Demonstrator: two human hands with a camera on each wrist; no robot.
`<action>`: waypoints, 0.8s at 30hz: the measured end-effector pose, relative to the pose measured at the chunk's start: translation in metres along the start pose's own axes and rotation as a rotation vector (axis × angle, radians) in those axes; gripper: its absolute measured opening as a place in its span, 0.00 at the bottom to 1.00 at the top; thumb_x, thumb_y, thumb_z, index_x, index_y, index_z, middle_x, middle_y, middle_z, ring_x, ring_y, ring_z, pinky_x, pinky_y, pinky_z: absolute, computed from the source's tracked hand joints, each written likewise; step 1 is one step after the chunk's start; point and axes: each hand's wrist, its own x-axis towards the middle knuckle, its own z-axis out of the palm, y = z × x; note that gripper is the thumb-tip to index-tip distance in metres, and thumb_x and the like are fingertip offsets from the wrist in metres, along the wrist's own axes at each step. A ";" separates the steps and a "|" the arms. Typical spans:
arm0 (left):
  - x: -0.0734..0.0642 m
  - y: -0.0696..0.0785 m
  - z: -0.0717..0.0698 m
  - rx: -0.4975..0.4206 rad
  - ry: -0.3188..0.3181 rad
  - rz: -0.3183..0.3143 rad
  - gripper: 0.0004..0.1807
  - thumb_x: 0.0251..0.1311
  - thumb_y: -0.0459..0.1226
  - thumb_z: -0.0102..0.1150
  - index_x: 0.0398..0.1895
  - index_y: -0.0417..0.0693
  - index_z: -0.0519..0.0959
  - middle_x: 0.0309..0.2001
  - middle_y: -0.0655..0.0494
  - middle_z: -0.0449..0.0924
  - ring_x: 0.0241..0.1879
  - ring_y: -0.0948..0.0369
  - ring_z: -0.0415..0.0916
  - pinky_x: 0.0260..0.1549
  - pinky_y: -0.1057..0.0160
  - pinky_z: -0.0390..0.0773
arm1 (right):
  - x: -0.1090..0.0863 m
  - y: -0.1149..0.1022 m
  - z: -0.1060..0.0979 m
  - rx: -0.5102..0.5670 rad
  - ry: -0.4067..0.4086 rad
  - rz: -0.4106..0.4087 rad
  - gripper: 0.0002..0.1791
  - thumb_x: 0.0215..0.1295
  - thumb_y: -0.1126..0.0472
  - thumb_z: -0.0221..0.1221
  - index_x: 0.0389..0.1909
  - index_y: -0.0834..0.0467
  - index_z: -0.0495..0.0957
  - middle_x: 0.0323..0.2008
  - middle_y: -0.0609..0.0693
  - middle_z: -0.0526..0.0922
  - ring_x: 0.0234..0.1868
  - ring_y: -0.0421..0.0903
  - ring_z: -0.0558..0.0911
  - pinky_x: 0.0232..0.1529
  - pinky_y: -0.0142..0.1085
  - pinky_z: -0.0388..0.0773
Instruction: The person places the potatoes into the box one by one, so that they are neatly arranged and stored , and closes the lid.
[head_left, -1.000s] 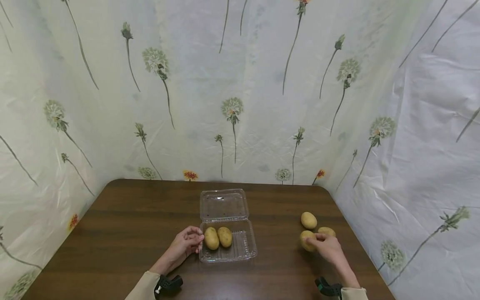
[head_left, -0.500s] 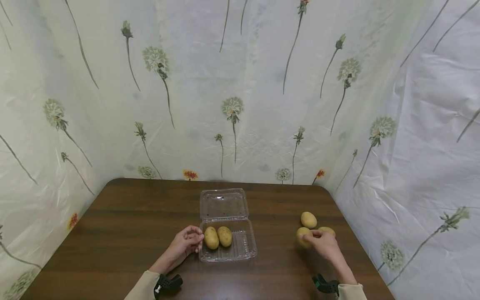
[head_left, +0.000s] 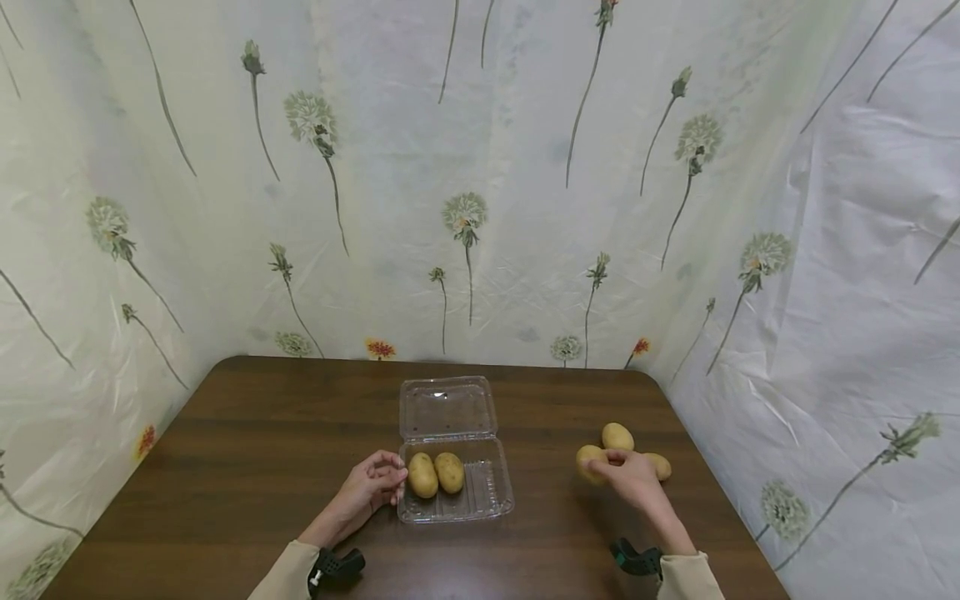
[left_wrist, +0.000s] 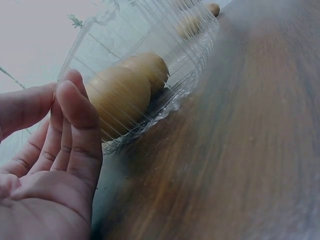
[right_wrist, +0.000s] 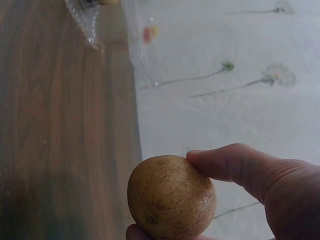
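Note:
A clear plastic clamshell box [head_left: 487, 492] stands on the table with its lid [head_left: 447, 408] laid back. Inside, at the left, two potatoes lie side by side: a left potato [head_left: 423, 477] and a right potato [head_left: 450, 473]. My left hand [head_left: 369, 487] pinches the box's left rim between thumb and fingers, as the left wrist view shows closely. With thumb and fingertips my right hand [head_left: 633, 479] grips a yellow-brown potato [right_wrist: 167, 195], to the right of the box. Near that hand are a far potato [head_left: 617, 437] and another potato [head_left: 661, 467], partly hidden behind the hand.
The brown wooden table [head_left: 300, 417] has rounded far corners. Behind it and at both sides hangs a pale flower-print cloth [head_left: 390, 208]. Dark wrist straps [head_left: 337, 567] sit on both wrists, below light sleeves.
My right hand has moved left with its potato, away from the other two potatoes. More of the potato behind it now shows. The left hand and the box have stayed put.

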 end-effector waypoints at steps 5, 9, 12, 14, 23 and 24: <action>0.000 0.000 0.000 -0.009 -0.003 0.004 0.08 0.67 0.32 0.54 0.44 0.43 0.67 0.27 0.59 0.79 0.25 0.64 0.76 0.26 0.68 0.75 | 0.003 -0.006 0.004 -0.007 -0.009 -0.030 0.35 0.59 0.46 0.64 0.56 0.71 0.74 0.53 0.68 0.79 0.53 0.60 0.79 0.50 0.49 0.77; -0.001 0.001 0.000 -0.008 -0.010 0.009 0.08 0.67 0.32 0.54 0.44 0.43 0.66 0.27 0.59 0.80 0.25 0.64 0.76 0.26 0.68 0.75 | 0.004 -0.013 0.007 0.015 -0.026 -0.038 0.34 0.59 0.48 0.64 0.56 0.71 0.74 0.53 0.67 0.79 0.54 0.60 0.79 0.50 0.49 0.77; -0.001 0.001 0.000 -0.011 -0.017 0.014 0.08 0.67 0.32 0.54 0.44 0.43 0.66 0.27 0.59 0.80 0.25 0.64 0.76 0.26 0.69 0.75 | 0.005 -0.019 0.010 0.013 -0.029 -0.048 0.33 0.59 0.48 0.64 0.55 0.70 0.75 0.52 0.66 0.80 0.52 0.58 0.80 0.49 0.48 0.78; -0.001 0.002 0.000 -0.015 -0.024 0.016 0.08 0.67 0.31 0.54 0.44 0.42 0.66 0.28 0.59 0.80 0.25 0.64 0.76 0.26 0.68 0.75 | 0.005 -0.023 0.012 0.008 -0.028 -0.053 0.32 0.58 0.48 0.64 0.54 0.69 0.75 0.51 0.65 0.81 0.51 0.57 0.80 0.48 0.47 0.78; 0.000 0.000 0.000 -0.013 -0.024 0.019 0.07 0.68 0.31 0.53 0.45 0.43 0.67 0.28 0.59 0.79 0.26 0.64 0.77 0.26 0.69 0.75 | 0.007 -0.039 0.022 0.033 -0.043 -0.064 0.30 0.58 0.49 0.65 0.53 0.68 0.76 0.48 0.62 0.82 0.47 0.53 0.81 0.45 0.45 0.78; 0.000 0.000 0.000 -0.011 -0.025 0.020 0.07 0.68 0.31 0.53 0.44 0.43 0.67 0.28 0.59 0.79 0.26 0.64 0.77 0.26 0.69 0.75 | 0.007 -0.040 0.023 0.033 -0.047 -0.064 0.30 0.58 0.49 0.65 0.53 0.68 0.76 0.48 0.62 0.82 0.47 0.53 0.81 0.44 0.45 0.79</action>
